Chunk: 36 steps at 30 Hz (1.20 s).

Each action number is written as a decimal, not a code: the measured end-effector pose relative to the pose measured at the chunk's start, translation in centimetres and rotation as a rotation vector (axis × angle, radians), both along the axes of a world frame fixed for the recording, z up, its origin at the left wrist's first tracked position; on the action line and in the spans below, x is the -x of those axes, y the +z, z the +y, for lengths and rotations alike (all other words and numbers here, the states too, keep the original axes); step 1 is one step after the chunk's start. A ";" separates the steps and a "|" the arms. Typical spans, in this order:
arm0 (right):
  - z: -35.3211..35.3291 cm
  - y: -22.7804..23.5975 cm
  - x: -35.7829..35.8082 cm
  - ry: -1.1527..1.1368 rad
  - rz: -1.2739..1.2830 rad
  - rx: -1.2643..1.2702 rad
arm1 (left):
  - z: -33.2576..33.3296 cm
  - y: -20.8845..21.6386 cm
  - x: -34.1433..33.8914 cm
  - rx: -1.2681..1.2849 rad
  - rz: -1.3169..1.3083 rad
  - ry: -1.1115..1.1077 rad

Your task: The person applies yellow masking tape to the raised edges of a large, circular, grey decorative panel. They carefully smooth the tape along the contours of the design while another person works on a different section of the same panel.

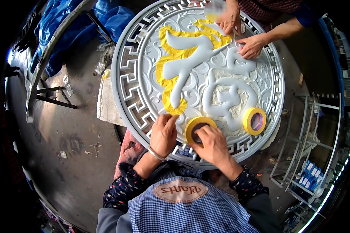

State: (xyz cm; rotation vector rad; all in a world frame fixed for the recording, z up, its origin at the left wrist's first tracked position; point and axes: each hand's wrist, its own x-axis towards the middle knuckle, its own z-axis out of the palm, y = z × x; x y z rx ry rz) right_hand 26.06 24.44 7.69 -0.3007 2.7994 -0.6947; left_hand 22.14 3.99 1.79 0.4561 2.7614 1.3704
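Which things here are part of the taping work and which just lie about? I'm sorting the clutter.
In use:
round carved panel
yellow tape along the raised character
tape roll under right hand
left hand pressing tape

Lying about:
second tape roll
blue tarp
metal rack

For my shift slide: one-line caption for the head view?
Left hand presses yellow tape onto a round grey relief panel; right hand holds a tape roll; a co-worker's hands work opposite.

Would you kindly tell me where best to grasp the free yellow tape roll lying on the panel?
Probably from above: the free yellow tape roll lies flat on the round grey panel, hole up, so fingers can pinch its ring wall, one inside the hole and one outside, on its open right side.
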 end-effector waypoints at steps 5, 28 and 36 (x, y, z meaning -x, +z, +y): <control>-1.2 -2.9 -2.5 -0.016 0.055 -0.035 | -0.4 0.4 -2.6 -0.183 -0.245 -0.007; -0.6 2.5 -0.9 -0.031 0.226 0.113 | -0.1 4.4 -3.5 -0.628 -0.583 -0.008; 0.8 4.2 0.8 -0.089 -0.070 0.413 | -0.8 5.4 -3.7 -0.609 -0.492 -0.056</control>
